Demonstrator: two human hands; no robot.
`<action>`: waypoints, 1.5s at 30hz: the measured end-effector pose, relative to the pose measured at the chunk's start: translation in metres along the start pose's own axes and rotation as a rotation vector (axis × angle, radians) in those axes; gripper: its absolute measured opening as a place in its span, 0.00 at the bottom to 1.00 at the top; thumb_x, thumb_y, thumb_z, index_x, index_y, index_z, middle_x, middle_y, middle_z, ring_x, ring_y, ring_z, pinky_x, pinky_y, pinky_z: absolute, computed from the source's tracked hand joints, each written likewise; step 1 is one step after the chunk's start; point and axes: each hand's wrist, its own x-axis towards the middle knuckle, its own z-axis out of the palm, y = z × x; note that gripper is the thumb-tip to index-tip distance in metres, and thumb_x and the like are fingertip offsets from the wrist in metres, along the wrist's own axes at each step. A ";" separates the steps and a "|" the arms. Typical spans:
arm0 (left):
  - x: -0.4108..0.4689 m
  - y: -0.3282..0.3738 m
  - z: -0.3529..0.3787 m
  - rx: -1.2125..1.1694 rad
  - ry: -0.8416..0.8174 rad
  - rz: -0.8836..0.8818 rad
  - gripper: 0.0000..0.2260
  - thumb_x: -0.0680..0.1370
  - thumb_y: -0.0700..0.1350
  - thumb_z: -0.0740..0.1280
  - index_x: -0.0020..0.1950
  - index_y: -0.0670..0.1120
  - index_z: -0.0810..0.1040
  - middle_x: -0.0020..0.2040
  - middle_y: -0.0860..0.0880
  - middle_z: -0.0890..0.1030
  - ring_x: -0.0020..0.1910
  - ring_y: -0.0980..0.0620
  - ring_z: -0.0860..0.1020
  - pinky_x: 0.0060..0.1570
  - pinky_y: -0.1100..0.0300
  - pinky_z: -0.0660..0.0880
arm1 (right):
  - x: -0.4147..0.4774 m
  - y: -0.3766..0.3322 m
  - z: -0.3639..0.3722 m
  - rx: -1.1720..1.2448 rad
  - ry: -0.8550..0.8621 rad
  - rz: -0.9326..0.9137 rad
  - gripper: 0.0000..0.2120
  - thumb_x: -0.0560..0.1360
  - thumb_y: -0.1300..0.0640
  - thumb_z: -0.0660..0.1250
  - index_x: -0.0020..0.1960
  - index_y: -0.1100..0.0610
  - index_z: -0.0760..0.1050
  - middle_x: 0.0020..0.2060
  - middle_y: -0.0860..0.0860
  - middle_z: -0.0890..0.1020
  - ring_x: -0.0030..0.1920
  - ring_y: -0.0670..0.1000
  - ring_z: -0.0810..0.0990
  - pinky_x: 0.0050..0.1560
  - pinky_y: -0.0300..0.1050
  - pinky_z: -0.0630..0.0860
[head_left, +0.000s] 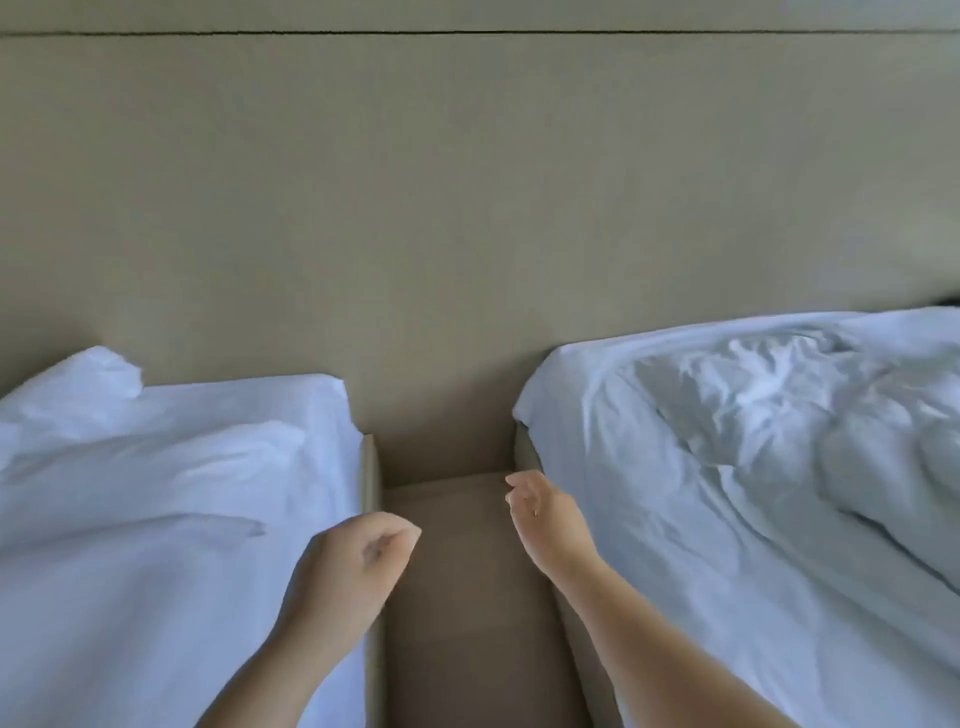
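My left hand (358, 558), loosely curled, holds nothing over the right edge of the left bed (156, 519); my right hand (545, 512), likewise loose, hangs by the left edge of the right bed (727, 493)

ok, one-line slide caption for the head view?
Left hand and right hand, empty and loosely curled, above the gap between white-sheeted left bed and right bed.
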 end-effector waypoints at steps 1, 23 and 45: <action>0.009 0.004 0.021 0.013 -0.081 0.030 0.05 0.73 0.50 0.65 0.38 0.59 0.78 0.39 0.66 0.79 0.45 0.66 0.76 0.39 0.72 0.70 | -0.004 0.025 -0.016 -0.004 0.048 0.069 0.16 0.80 0.57 0.52 0.66 0.53 0.69 0.59 0.50 0.78 0.58 0.52 0.75 0.45 0.37 0.65; 0.193 0.086 0.428 0.826 -0.760 0.445 0.29 0.80 0.54 0.56 0.76 0.52 0.44 0.77 0.51 0.44 0.76 0.52 0.47 0.72 0.60 0.48 | 0.017 0.366 -0.211 -0.440 0.193 0.687 0.34 0.78 0.44 0.56 0.75 0.48 0.39 0.76 0.49 0.45 0.76 0.51 0.45 0.73 0.46 0.43; 0.437 0.105 0.537 0.709 -0.871 1.512 0.19 0.64 0.41 0.54 0.39 0.44 0.85 0.26 0.46 0.80 0.21 0.47 0.78 0.20 0.64 0.71 | 0.111 0.396 -0.191 -0.579 0.766 0.839 0.09 0.63 0.60 0.64 0.37 0.60 0.82 0.26 0.54 0.81 0.22 0.53 0.78 0.22 0.37 0.71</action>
